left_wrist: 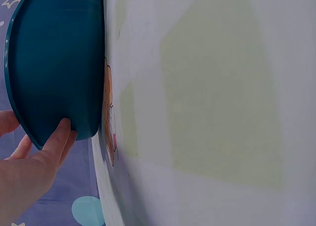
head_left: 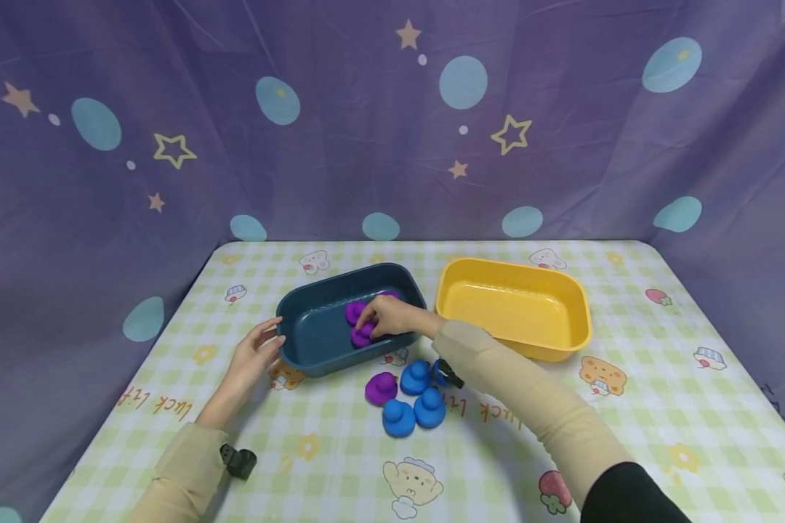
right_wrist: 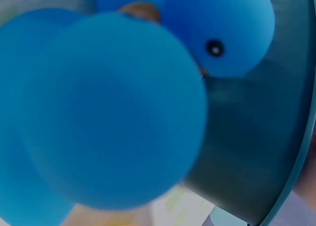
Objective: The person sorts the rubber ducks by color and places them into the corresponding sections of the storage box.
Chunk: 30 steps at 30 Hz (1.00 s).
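My left hand point(head_left: 256, 354) rests its fairly straight fingers against the left end of a dark teal bin point(head_left: 320, 367); in the left wrist view the fingertips point(left_wrist: 63, 129) touch its outer wall near the rim. Inside the bin, my right hand point(head_left: 392, 317) pinches a purple rubber duck point(head_left: 361, 336) from above, low near the floor. Another purple duck point(head_left: 355, 313) sits just behind it, and a third point(head_left: 390, 295) is mostly hidden by the hand. Blue ducks point(right_wrist: 113, 112) fill the right wrist view and block the right fingers there.
In front of the bin, a purple duck point(head_left: 381, 388) sits beside several blue ducks point(head_left: 429, 408); the right wrist camera covers part of one. To the right stands a yellow bin point(head_left: 513, 309) with its floor showing. A checked cloth point(head_left: 654, 407) covers the table, before a purple curtain point(head_left: 340, 174).
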Tool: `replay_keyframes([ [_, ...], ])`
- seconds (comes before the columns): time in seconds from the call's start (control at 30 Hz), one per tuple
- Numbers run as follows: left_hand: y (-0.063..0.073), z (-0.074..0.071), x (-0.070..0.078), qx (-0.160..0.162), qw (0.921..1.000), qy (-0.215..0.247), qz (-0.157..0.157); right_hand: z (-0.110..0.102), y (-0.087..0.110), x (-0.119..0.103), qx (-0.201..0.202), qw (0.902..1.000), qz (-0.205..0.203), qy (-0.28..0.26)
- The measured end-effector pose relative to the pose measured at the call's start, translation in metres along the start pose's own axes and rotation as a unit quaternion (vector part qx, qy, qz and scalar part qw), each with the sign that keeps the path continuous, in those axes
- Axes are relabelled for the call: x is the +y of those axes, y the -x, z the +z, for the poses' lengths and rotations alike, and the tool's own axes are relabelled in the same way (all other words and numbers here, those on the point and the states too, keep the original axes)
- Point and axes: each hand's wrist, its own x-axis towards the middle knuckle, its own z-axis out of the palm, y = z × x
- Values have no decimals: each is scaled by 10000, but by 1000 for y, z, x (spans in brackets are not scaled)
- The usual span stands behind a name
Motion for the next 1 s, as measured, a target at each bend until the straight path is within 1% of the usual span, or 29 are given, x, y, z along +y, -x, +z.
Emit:
replay_keyframes([
  [0.27, 0, 0, 0, 10, 10000, 16, -24, 1, -1, 0, -40, 9999, -88, -53],
  [0.43, 0, 0, 0, -12, 10000, 35, -10, 2, -2, 0, -25, 10000, -55, -52],
  [0.63, 0, 1, 0, -47, 10000, 16, -2, 0, 2, -2, 7, 9997, -34, -257],
  [0.73, -1, 1, -1, -15, 10000, 27, 24, -2, 4, -1, 76, 9995, -72, -293],
  [0.83, -6, 1, -11, 102, 9999, 21, 128, -4, 6, 0, 178, 9994, -113, -269],
  [0.97, -18, -1, -33, 242, 9993, 22, 289, -9, 10, -2, 259, 9991, -145, -303],
  [1.0, -20, -2, -37, 221, 9992, -9, 336, -10, 12, -3, 274, 9990, -156, -313],
])
